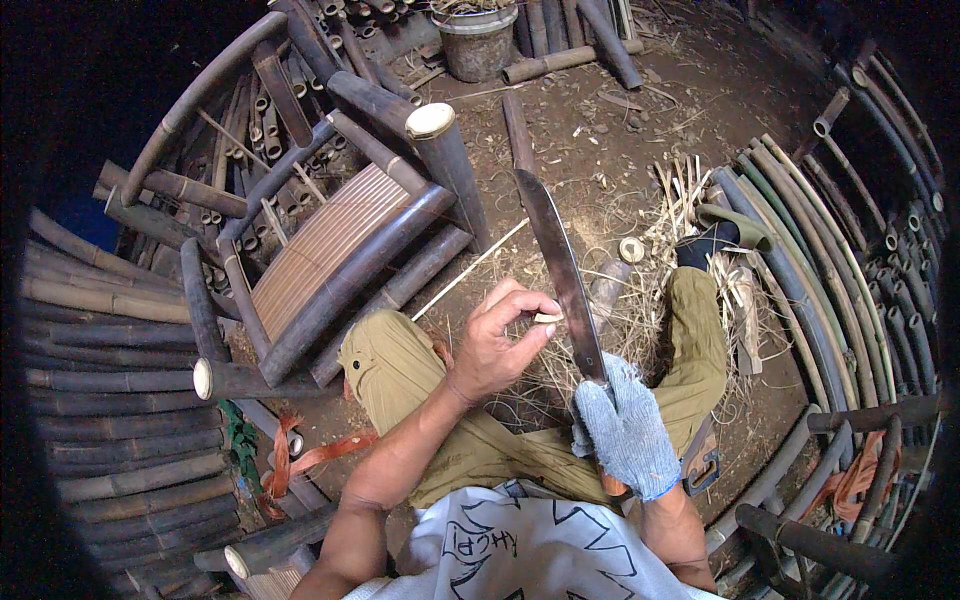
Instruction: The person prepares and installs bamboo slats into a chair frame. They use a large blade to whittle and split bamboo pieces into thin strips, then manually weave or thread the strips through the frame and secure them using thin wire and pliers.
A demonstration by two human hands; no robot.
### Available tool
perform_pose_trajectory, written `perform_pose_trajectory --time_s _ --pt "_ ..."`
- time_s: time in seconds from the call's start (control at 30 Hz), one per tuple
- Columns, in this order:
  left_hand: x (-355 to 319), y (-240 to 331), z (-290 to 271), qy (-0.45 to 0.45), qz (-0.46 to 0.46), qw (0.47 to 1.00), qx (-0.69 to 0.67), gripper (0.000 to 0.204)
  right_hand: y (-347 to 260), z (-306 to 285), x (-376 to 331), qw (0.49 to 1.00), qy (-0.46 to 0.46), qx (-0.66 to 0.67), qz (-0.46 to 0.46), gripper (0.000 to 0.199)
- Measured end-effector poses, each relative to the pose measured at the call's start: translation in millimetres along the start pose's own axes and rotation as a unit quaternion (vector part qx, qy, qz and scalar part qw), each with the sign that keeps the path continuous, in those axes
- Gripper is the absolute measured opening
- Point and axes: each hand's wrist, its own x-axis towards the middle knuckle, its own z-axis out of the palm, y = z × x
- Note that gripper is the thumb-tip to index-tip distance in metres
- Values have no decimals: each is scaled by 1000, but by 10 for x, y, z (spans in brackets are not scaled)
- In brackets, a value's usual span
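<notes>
My bare left hand (497, 340) pinches a small pale piece of bamboo (547, 318) between thumb and fingers. Its tip sits close beside the blade of a long, dark machete (562, 258); whether they touch I cannot tell. In a light grey-blue knitted glove, my right hand (630, 428) is closed round the machete near its handle, with the blade pointing up and away. Both hands are above my lap, over my olive trousers (400, 365). Below the blade, a short bamboo section (608, 285) lies among shavings (640, 330) on the ground.
A bamboo chair (330, 250) with a slatted seat stands at the left, near my knee. Stacked bamboo poles (130, 430) line the far left; long split poles (800, 270) lean at the right. A grey bucket (477, 45) is at the back.
</notes>
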Motion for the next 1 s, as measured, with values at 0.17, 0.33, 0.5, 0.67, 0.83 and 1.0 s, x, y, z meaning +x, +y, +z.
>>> perform_pose_trajectory --time_s 0.17,0.33,0.5,0.67,0.83,1.0 --pt "-5 8 6 6 -14 1000 -7 19 -122 -39 14 999 -16 20 36 40" --pt "47 28 -48 -21 -30 999 30 33 -28 28 50 992 35 -99 -67 30" --pt "718 1007 -399 66 124 954 265 40 -52 -19 172 975 70 -201 -67 29" --pt "1226 394 210 -103 274 863 412 52 -27 139 293 954 123 -221 -160 28" --pt "1517 205 276 -66 227 925 296 43 32 -65 574 971 71 -220 -56 31" --pt "1275 229 -195 -175 -19 945 276 26 75 -406 876 966 61 -240 -72 33"
